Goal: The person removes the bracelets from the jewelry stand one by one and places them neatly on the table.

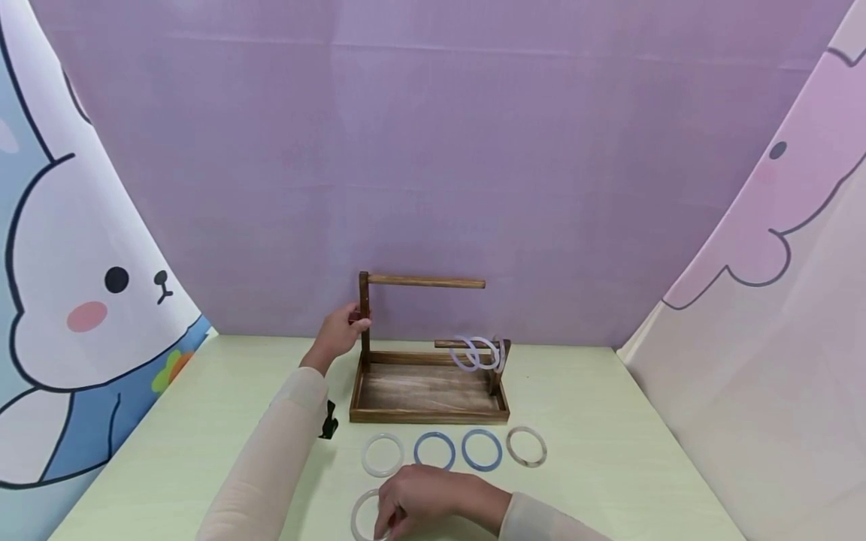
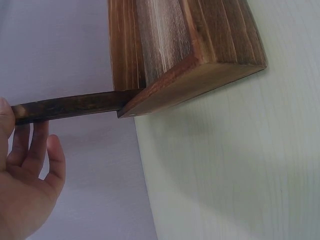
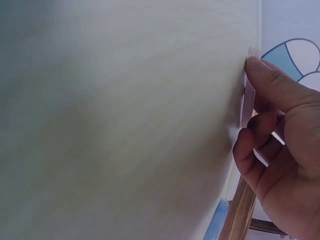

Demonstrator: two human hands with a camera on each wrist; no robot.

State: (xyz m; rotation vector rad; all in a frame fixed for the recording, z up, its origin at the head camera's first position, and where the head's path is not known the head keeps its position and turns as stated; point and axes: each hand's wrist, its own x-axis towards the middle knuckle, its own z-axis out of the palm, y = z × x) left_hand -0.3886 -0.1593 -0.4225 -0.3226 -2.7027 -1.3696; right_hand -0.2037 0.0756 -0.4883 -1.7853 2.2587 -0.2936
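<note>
A wooden rack (image 1: 429, 415) has a tray base, a tall post with a long upper bar at left, and a lower bar at right. My left hand (image 1: 340, 331) pinches the tall post (image 2: 75, 105) between thumb and fingers. Several pale and lilac rings (image 1: 485, 353) hang on the lower bar. My right hand (image 1: 422, 496) is at the front, its thumb and fingers on a clear ring (image 1: 356, 515) lying on the table. In the right wrist view the thumb and fingers of the hand (image 3: 290, 135) hold the edge of this ring (image 3: 248, 102).
Between the rack and my right hand lie a white ring (image 1: 365, 458), two blue rings (image 1: 482, 451) and a mottled ring (image 1: 526, 446) in a row on the table (image 1: 595, 421). A small black object (image 1: 328, 421) shows beside my left sleeve. A purple cloth stands behind.
</note>
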